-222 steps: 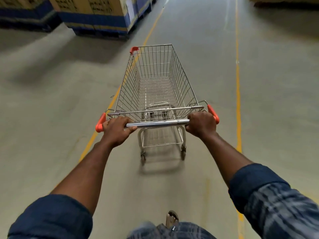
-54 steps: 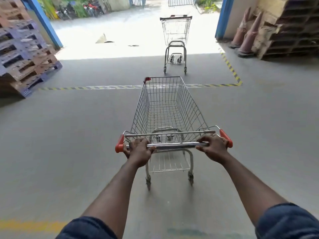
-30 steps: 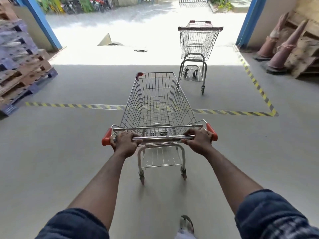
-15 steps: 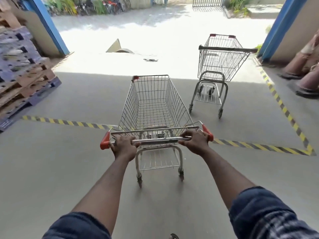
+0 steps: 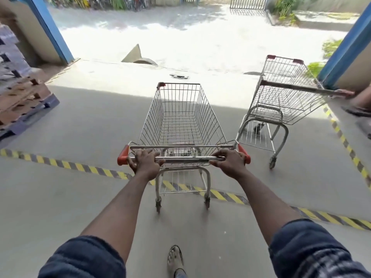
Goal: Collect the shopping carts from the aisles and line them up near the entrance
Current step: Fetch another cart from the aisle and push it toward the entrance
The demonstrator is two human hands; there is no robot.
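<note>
Fingers (image 5: 159, 161) of L hand (image 5: 146, 165) & R hand (image 5: 230, 163) curl round handle bar (image 5: 186, 157) of wire cart (image 5: 180, 117), frame centre, straddling striped floor tape (image 5: 80, 167). Second cart (image 5: 281, 97) stands apart at centre-right, near blue door post (image 5: 341, 49); pallets (image 5: 22, 101) at left edge.

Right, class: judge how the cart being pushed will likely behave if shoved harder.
The pushed cart probably rolls freely: castors on smooth floor. It is empty, so likely light, and could drift into the parked cart.
</note>
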